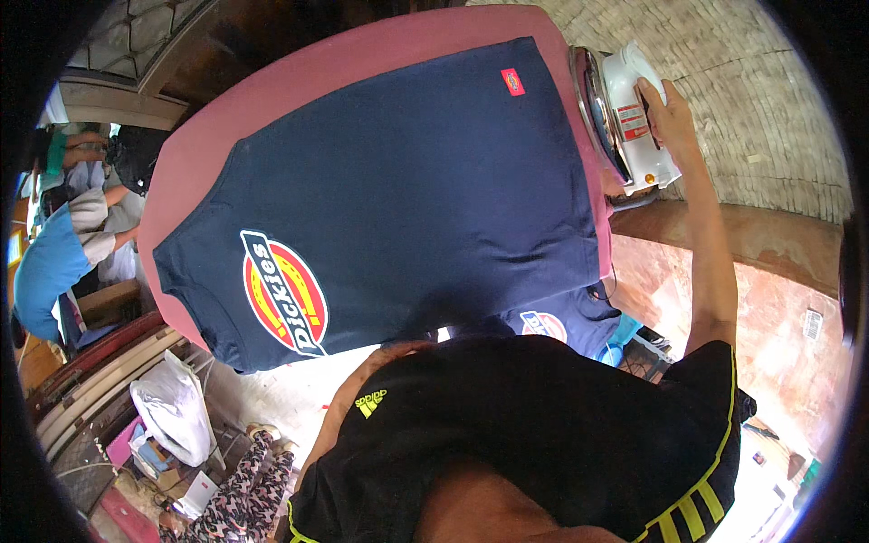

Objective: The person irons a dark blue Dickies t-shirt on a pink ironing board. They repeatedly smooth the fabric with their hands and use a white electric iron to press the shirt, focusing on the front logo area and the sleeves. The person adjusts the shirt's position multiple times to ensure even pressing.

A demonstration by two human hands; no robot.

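Observation:
A dark navy shirt lies spread over a pink padded ironing board, its round red, yellow and white print toward the left end. A small red label is near its far right corner. At the board's right end, a white iron stands on edge, its shiny soleplate turned toward the shirt. My right hand is closed around the iron's handle. My left hand is low by the shirt's near edge, its fingers mostly hidden by my black top.
Below the board's near right side hangs another navy printed garment. On the left are a person in blue and, lower down, someone's patterned trouser legs. A white plastic bag sits near them. A woven wall borders the iron.

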